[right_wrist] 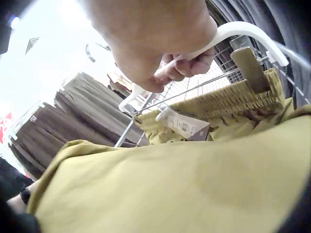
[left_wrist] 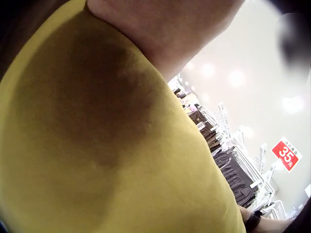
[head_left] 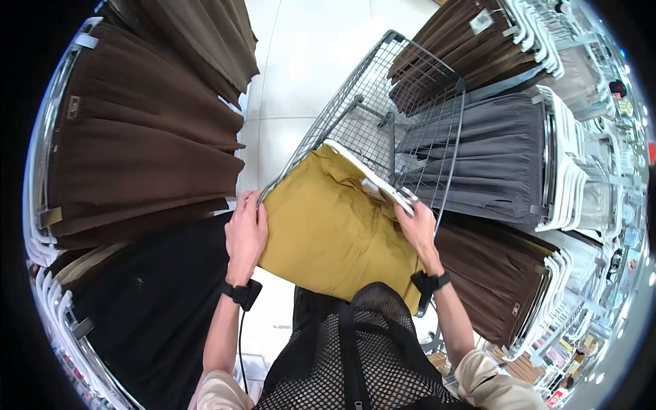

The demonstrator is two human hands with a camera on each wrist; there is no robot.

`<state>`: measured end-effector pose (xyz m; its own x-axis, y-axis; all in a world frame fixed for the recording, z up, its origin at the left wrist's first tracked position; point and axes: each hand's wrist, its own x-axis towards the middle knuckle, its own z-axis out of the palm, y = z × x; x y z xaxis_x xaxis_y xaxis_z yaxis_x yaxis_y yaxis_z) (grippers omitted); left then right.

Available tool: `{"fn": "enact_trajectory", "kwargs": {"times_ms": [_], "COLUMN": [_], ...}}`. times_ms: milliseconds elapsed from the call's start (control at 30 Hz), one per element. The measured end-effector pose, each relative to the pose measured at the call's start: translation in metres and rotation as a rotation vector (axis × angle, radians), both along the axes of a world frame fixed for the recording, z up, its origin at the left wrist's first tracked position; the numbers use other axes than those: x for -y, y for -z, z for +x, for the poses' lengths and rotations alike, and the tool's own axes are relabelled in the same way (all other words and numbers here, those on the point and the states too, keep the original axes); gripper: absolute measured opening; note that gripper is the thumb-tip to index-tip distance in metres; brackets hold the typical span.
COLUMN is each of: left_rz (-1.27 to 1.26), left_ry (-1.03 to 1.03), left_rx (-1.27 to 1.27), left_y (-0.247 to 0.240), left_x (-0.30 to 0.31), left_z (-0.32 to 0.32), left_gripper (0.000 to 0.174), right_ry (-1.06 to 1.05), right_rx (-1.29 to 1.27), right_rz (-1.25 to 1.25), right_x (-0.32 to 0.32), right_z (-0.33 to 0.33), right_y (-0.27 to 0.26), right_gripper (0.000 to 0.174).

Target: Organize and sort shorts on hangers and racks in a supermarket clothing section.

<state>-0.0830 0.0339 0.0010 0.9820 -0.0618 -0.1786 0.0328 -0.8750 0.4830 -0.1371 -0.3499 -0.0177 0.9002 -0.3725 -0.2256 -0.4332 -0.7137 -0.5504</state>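
A mustard garment (head_left: 324, 225) with a gathered waistband (right_wrist: 218, 101) hangs from a white hanger, spread in front of the person above a wire cart (head_left: 355, 130). My right hand (head_left: 418, 229) grips the hanger; in the right wrist view the fingers of the right hand (right_wrist: 170, 53) curl round the white hanger bar (right_wrist: 233, 30). A paper tag (right_wrist: 184, 127) dangles at the waistband. My left hand (head_left: 246, 232) holds the garment's left edge, thumb on the cloth and some fingers hidden. Cloth (left_wrist: 97, 145) fills much of the left wrist view.
Racks of brown trousers (head_left: 150, 137) and black trousers (head_left: 157, 307) stand at the left. At the right hang grey trousers (head_left: 485, 150) and more brown ones (head_left: 485, 280) on white hangers. Pale floor (head_left: 294, 89) shows beyond the cart. A red price sign (left_wrist: 286, 154) hangs farther off.
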Motion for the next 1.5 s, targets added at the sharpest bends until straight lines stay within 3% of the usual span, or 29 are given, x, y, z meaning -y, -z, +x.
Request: {"fn": "enact_trajectory", "kwargs": {"times_ms": [67,167,233,300,433,533,667,767,900,1000,1133,1233,1333,1433,1467,1500], "left_rz": [-0.007,-0.046,-0.055,-0.238,-0.735,-0.979,-0.933,-0.849,-0.698,-0.544,-0.331,-0.264,-0.349,-0.342,-0.241,-0.315], "left_ry": [0.016,0.031,0.064,0.098,0.32,0.458,0.662,0.798,0.973,1.124,1.329,1.35,1.267,1.273,1.198,1.145], "left_rx": [0.052,0.009,0.046,0.02,0.159,-0.249,-0.596,-0.75,-0.886,-0.982,-1.034,-0.989,-0.862,-0.731,-0.765,-0.75], "left_y": [0.0,-0.003,-0.004,-0.019,-0.004,-0.025,-0.056,-0.06,-0.055,-0.056,-0.055,-0.053,-0.053,-0.056,-0.065,-0.057], "left_x": [-0.001,-0.003,-0.005,-0.002,0.019,0.058,0.099,0.121,0.146,0.167,0.21,0.232,0.246,0.259,0.263,0.261], "left_z": [-0.004,-0.001,-0.002,-0.001,-0.01,-0.036,-0.085,-0.122,-0.17,-0.205,-0.25,-0.278,-0.295,-0.297,-0.297,-0.299], "left_gripper": [0.035,0.045,0.05,0.058,0.062,0.06,0.058,0.056,0.055,0.054,0.054,0.054,0.05,0.044,0.044,0.045], "right_ry": [0.036,0.152,0.125,-0.04,-0.225,-0.149,-0.019,0.124,0.537,0.695,0.885,0.945,0.938,0.89,0.858,0.829], "right_rx": [0.01,0.151,0.221,0.406,0.44,0.52,0.61,0.645,0.685,0.551,0.582,0.483,0.423,0.442,0.471,0.491], "right_rz": [-0.006,0.125,0.199,0.095,0.005,0.081,0.007,-0.07,0.271,0.156,0.075,0.091,-0.013,-0.094,-0.093,-0.09], "right_x": [-0.006,-0.022,-0.026,-0.033,-0.043,-0.056,-0.054,-0.042,-0.029,-0.014,0.009,0.041,0.076,0.111,0.124,0.136], "right_z": [-0.03,-0.074,-0.104,-0.121,-0.162,-0.185,-0.205,-0.235,-0.294,-0.341,-0.407,-0.448,-0.467,-0.464,-0.457,-0.451], "right_y": [-0.029,-0.082,-0.112,-0.16,-0.234,-0.261,-0.291,-0.301,-0.284,-0.283,-0.251,-0.242,-0.234,-0.234,-0.232,-0.231], "right_gripper": [0.034,0.028,0.032,0.029,0.029,0.026,0.027,0.027,0.018,0.019,0.023,0.024,0.029,0.032,0.032,0.033]}}
